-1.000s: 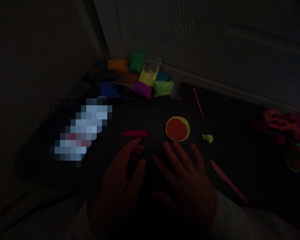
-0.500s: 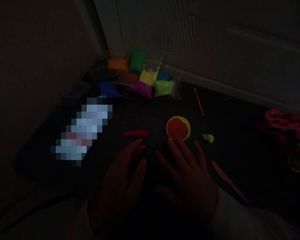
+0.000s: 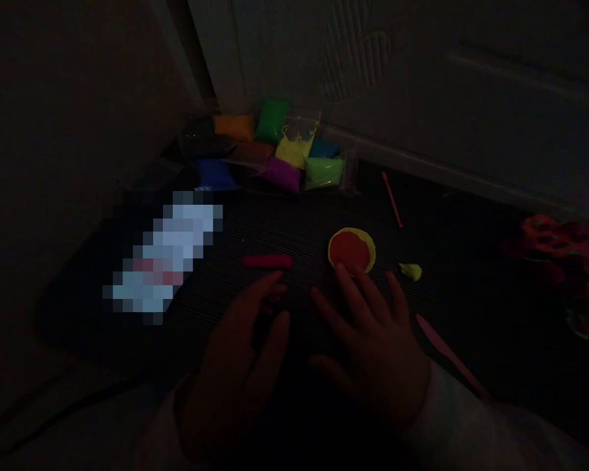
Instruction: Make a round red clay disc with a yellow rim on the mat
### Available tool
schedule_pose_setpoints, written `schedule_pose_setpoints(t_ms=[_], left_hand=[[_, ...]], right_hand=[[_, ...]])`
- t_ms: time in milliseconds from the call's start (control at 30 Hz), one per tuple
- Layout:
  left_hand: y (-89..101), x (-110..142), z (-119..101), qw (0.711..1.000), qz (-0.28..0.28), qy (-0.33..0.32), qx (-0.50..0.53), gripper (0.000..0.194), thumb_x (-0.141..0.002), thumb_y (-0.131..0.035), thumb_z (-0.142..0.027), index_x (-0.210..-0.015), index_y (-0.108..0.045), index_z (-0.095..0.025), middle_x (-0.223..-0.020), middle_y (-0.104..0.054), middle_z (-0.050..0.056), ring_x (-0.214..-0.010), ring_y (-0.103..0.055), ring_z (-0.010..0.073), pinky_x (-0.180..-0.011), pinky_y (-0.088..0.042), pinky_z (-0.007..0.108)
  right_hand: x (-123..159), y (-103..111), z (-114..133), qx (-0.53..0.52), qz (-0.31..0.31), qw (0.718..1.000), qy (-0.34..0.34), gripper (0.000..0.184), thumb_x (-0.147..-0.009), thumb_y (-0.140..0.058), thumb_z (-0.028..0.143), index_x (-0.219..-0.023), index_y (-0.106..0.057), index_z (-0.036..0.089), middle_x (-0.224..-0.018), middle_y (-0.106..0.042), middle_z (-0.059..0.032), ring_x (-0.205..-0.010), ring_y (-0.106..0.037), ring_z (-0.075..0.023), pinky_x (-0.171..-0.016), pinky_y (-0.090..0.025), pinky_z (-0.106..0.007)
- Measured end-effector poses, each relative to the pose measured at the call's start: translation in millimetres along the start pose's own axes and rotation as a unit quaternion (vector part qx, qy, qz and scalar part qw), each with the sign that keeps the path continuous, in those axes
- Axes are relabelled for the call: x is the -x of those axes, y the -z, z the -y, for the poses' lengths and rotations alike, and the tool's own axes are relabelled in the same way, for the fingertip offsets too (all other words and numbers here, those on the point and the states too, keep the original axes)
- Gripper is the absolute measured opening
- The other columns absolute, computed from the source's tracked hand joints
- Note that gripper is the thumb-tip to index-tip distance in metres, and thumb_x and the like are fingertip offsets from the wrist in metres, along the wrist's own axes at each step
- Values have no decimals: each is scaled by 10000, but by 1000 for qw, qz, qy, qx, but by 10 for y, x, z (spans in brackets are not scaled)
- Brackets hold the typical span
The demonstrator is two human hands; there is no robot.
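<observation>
In the dim head view, my right hand (image 3: 373, 347) lies palm down with its fingers spread. Its fingertips reach the near edge of a round orange clay disc (image 3: 347, 252) with a yellow clay rim (image 3: 372, 247); whether they press on it I cannot tell. My left hand (image 3: 240, 353) rests on its side, thumb apart from the curved fingers, with nothing visible in it. Just beyond it lies a pink stick-shaped tool (image 3: 267, 261). A small yellow clay lump (image 3: 411, 271) sits right of the disc. The pink clay knife (image 3: 449, 356) lies beside my right wrist.
Several bags of coloured clay, including a purple one (image 3: 281, 174) and a light green one (image 3: 324, 172), are heaped at the back by the wall. A thin pink tool (image 3: 391, 199) lies far right. A blurred bright screen (image 3: 169, 252) is at left, colourful objects (image 3: 564, 255) at right.
My right hand has shifted slightly, its fingertips now a bit farther over the disc's near edge. My left hand stays almost still, and the view has moved a little.
</observation>
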State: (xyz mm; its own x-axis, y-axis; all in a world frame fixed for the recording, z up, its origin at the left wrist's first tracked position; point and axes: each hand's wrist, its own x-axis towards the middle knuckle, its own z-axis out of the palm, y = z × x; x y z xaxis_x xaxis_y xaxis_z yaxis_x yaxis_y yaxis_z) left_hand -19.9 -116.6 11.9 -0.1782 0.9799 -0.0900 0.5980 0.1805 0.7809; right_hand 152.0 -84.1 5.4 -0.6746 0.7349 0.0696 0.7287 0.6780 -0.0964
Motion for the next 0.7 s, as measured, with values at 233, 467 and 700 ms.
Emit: schedule_pose_setpoints(t_ms=[233,467,700], left_hand=[[12,2,-1,1000,3,3,-5,339,-830,-410,-269,-1168,-387,-267,-1088,-539,27,-921,-540,151,-801,-452,303],[16,17,11,1000,0,-1,-8,340,-824,-421,-267,-1163,-395,-264,-1090,-539,30,-924,-541,157,-800,-455,309],[7,3,-3,1000,0,3,-4,344,-823,-421,-269,-1166,-396,-263,-1094,-538,34,-924,-542,159,-797,-456,310]], right_hand=[[-2,-11,9,7,0,1000,-4,607,-741,-398,587,-1255,-378,265,-1389,-247,-109,-1255,-196,-306,-964,-94,-565],[-16,-3,4,8,-1,1000,-7,599,-734,-429,566,-1246,-395,257,-1380,-267,-110,-1239,-231,-313,-962,-112,-565],[-20,-3,6,3,1,1000,6,622,-728,-437,567,-1258,-380,245,-1385,-258,-110,-1239,-229,-313,-969,-109,-562]])
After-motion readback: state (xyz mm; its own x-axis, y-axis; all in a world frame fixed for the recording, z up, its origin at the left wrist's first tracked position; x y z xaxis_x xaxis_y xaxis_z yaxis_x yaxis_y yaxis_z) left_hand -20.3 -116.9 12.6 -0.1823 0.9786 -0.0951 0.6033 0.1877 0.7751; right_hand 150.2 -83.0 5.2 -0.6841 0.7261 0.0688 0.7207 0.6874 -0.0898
